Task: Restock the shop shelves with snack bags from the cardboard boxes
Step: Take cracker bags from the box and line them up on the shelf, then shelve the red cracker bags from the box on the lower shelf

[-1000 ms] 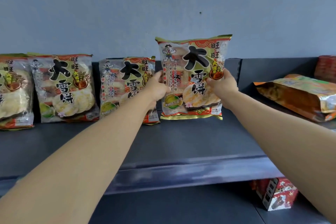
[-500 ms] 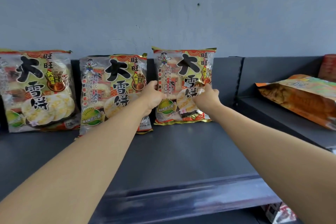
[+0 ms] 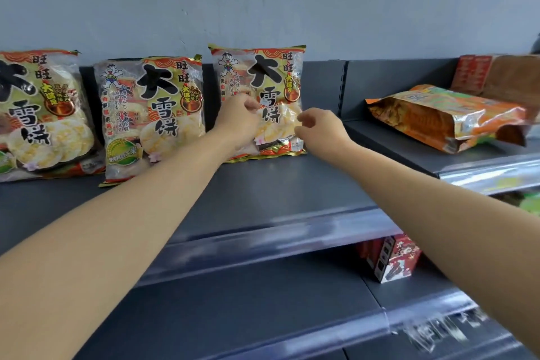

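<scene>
Our view looks down along two bare forearms that reach from the lower corners of the frame toward a dark grey shelf [image 3: 277, 190] across the middle.

At centre frame a snack bag [image 3: 260, 76] stands upright at the back of the shelf, its top edge against the pale grey wall [image 3: 263, 3]. It is clear plastic printed in red, gold and green with large black characters, and round pale crackers show through.

Our left hand [image 3: 238, 118] is in front of the lower left part of this bag, fingers loosely curled and grasping nothing. We cannot tell whether the fingertips touch the wrapper. Our right hand [image 3: 318, 128] is just beside the bag's lower right edge, also loosely curled and holding nothing.

Left of centre a second matching bag [image 3: 152, 114] stands just beside the first. A third matching bag [image 3: 38, 108] stands at the left edge, partly cut off by the frame.

At the right, on a neighbouring shelf section [image 3: 409, 152], an orange foil bag [image 3: 444, 117] lies on its side. Behind it in the upper right sits a red-brown pack [image 3: 496, 73], too blurred to read.

Below, toward the lower right, a red printed box [image 3: 391, 260] stands on the lower shelf [image 3: 248, 301], partly under the front lip of the shelf above.
</scene>
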{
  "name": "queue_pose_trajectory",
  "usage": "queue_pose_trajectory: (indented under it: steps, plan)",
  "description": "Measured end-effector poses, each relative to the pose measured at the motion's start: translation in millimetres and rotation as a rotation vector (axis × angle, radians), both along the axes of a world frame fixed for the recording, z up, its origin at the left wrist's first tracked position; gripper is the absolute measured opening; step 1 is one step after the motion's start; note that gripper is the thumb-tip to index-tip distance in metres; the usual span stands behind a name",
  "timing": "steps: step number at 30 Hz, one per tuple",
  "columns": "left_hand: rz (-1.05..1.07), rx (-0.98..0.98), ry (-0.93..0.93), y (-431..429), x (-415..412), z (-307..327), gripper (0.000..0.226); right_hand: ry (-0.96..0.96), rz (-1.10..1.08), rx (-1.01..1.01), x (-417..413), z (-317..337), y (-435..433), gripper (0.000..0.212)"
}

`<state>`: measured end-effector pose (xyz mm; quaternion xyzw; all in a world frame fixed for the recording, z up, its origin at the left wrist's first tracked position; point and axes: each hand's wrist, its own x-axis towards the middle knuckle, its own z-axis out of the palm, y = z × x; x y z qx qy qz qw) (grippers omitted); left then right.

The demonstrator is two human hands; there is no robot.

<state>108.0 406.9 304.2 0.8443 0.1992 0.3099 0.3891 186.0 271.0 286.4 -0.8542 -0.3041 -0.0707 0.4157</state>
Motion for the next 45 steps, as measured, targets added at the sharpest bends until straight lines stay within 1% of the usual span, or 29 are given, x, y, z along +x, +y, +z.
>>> queue_pose_trajectory:
  steps: [5, 9, 11, 13, 15, 17, 19, 21, 24, 27, 30, 32, 34, 35, 39, 42, 43, 45]
  plan:
    - [-0.249, -0.044, -0.021, -88.9, -34.4, -11.3, 0.025, -0.077, -0.024, -0.026, -38.4, -9.8, -83.7, 0.033]
    - [-0.45, -0.056, 0.056, -170.0, -51.8, -42.2, 0.023, -0.066, -0.074, -0.036, -62.9, -36.3, -171.9, 0.029]
    - [-0.542, -0.098, 0.15, -213.4, -54.6, -70.1, 0.025, -0.012, -0.143, -0.041, -71.2, -60.7, -216.1, 0.026]
    - [-0.608, -0.175, 0.278, -252.8, -52.7, -105.8, 0.027, 0.066, -0.209, -0.095, -77.1, -91.9, -256.4, 0.023]
    - [-0.638, -0.261, 0.407, -286.2, -50.2, -141.3, 0.027, 0.19, -0.25, -0.197, -82.1, -126.1, -292.6, 0.024]
    - [-0.652, -0.331, 0.539, -313.5, -48.8, -174.9, 0.019, 0.331, -0.264, -0.334, -85.0, -161.4, -322.6, 0.026]
    - [-0.638, -0.388, 0.681, -334.5, -50.4, -207.8, 0.013, 0.442, -0.258, -0.476, -87.2, -193.8, -345.0, 0.029]
    - [-0.612, -0.402, 0.805, -349.1, -51.3, -240.1, 0.01, 0.54, -0.239, -0.579, -87.1, -221.5, -361.6, 0.031]
    - [-0.554, -0.452, 0.922, -363.5, -51.1, -285.1, 0.014, 0.642, -0.206, -0.737, -83.3, -260.5, -381.0, 0.034]
    - [-0.49, -0.477, 1.005, -375.0, -49.2, -322.1, 0.006, 0.756, -0.226, -0.718, -73.6, -303.0, -397.1, 0.032]
    - [-0.424, -0.521, 1.075, -386.7, -48.0, -351.9, 0.002, 0.829, -0.261, -0.718, -65.5, -340.2, -409.3, 0.036]
    - [-0.372, -0.531, 1.106, -395.0, -46.2, -372.8, 0.011, 0.887, -0.294, -0.686, -62.5, -359.5, -415.7, 0.041]
    - [-0.307, -0.594, 1.1, -402.3, -44.7, -390.4, 0.037, 0.964, -0.325, -0.636, -58.6, -377.8, -422.2, 0.045]
    - [-0.277, -0.631, 1.091, -406.1, -43.6, -397.2, 0.047, 1.007, -0.343, -0.611, -56.6, -385.7, -425.1, 0.048]
    - [-0.12, -0.766, 1.049, -419.5, -36.5, -415.3, 0.066, 1.185, -0.446, -0.505, -49.0, -413.0, -436.3, 0.061]
    - [-0.005, -0.775, 1.04, -425.9, -33.1, -421.1, 0.089, 1.273, -0.48, -0.43, -40.9, -426.9, -436.6, 0.067]
    - [0.014, -0.775, 1.044, -426.8, -33.1, -423.7, 0.091, 1.289, -0.479, -0.418, -38.6, -429.8, -435.0, 0.069]
    - [0.017, -0.774, 1.077, -426.4, -34.5, -428.1, 0.081, 1.316, -0.471, -0.401, -37.6, -433.9, -431.3, 0.072]
